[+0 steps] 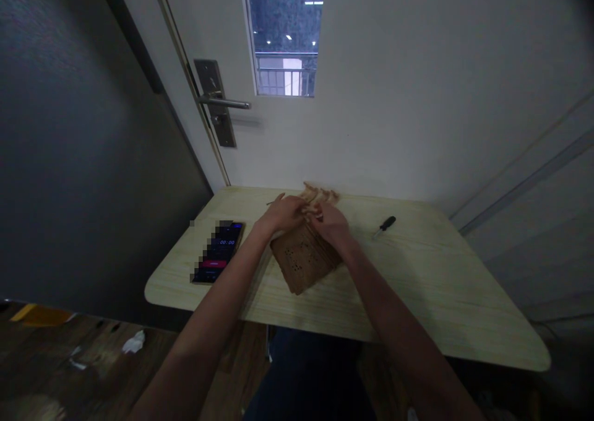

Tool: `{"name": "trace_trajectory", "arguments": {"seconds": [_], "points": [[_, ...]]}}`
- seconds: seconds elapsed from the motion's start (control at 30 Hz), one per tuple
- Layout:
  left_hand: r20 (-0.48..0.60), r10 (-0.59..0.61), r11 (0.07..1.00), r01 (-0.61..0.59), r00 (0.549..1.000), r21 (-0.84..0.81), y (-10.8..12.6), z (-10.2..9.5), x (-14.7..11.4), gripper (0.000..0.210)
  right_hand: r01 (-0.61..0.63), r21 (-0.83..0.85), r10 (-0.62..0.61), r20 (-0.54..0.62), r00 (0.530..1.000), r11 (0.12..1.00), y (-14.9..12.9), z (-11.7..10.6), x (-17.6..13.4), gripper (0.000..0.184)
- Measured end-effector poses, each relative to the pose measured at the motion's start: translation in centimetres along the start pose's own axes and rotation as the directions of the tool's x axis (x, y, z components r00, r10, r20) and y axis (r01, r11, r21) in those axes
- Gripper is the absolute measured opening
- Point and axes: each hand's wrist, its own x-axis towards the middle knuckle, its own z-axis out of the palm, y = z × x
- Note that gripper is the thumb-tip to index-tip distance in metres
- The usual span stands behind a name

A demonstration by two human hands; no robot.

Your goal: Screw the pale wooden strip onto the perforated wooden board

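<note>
A brown, book-like block (pixel 301 257) of wood or cardboard lies tilted on the light wood-grain table (pixel 431 285), with small dark holes in its top face and layered edges on its right side. Over its far end, my left hand (pixel 288 212) has its fingers closed in a pinch. My right hand (pixel 331 225) meets it there, fingers also bent together. Something small and pale is between the fingertips, too small to name. Just beyond the hands are several curved, light-brown pieces (pixel 320 193). A thin brown stick-like piece (pixel 277 199) lies behind my left hand.
A phone (pixel 218 254) showing a timer lies left on the table. To the right is a small screwdriver (pixel 385 225) with a black handle. A white door (pixel 394 99) with a metal handle (pixel 227 103) stands right behind the table. Crumpled white paper (pixel 134 342) lies on the floor.
</note>
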Motion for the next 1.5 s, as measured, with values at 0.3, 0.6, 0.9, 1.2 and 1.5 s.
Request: {"name": "trace_trajectory", "arguments": {"seconds": [0.3,0.6,0.9,1.2,1.5], "points": [[-0.042,0.053,0.997,-0.055,0.998,-0.059,1.6,1.5,1.5,0.033,-0.116,-0.073,0.123,0.104,0.987,0.991,1.3,-1.9,-2.1,0.027],[-0.252,0.100,0.995,-0.101,0.962,0.007,3.6,0.2,-0.7,0.032,-0.281,-0.131,0.282,-0.005,0.959,0.951,2.5,-2.1,-1.6,0.036],[-0.240,0.110,0.989,-0.082,0.965,0.124,5.2,-0.7,-3.3,0.025,-0.227,-0.016,0.224,-0.108,0.969,0.974,2.8,-2.5,0.0,0.031],[-0.260,0.247,0.967,-0.254,0.934,0.008,7.1,0.3,-4.6,0.023,-0.137,0.188,0.161,-0.118,0.980,0.972,4.8,-3.2,-0.8,0.039],[-0.302,0.260,0.930,-0.322,0.917,-0.178,8.4,4.0,-3.7,0.026,-0.158,0.289,0.207,-0.145,0.968,0.944,7.9,-1.9,-1.1,0.026]]}}
